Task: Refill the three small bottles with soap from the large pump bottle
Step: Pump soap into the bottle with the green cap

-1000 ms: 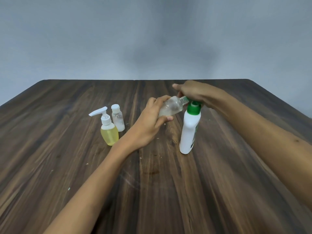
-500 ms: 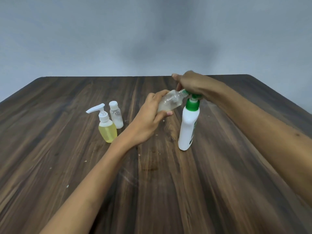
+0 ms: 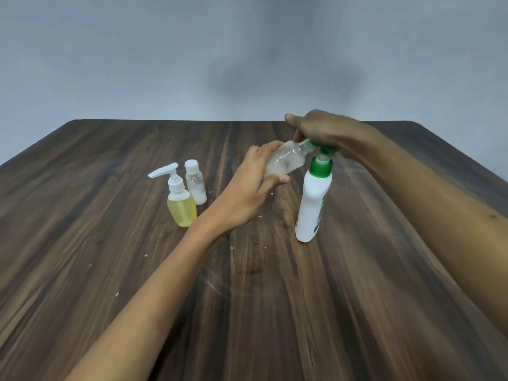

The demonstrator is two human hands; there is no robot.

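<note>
My left hand [image 3: 247, 188] grips a small clear uncapped bottle [image 3: 286, 160], tilted so its threaded neck points up and right at the pump spout. The large white pump bottle [image 3: 313, 204] with a green collar stands upright on the wooden table [image 3: 247, 312]. My right hand [image 3: 324, 130] lies over its green pump head with fingers curled round it, hiding most of the head. A short white stem shows between the collar and the head. A whitish film lies inside the small bottle.
To the left stand a small pump bottle of yellow liquid [image 3: 182, 210] and, just behind it, a small clear bottle with a white cap [image 3: 195, 185]. Small crumbs and smears dot the table. A grey wall rises behind the far edge.
The pump head has risen under my right hand, so the white stem now shows above the green collar. The small bottle stays at the spout in my left hand.
</note>
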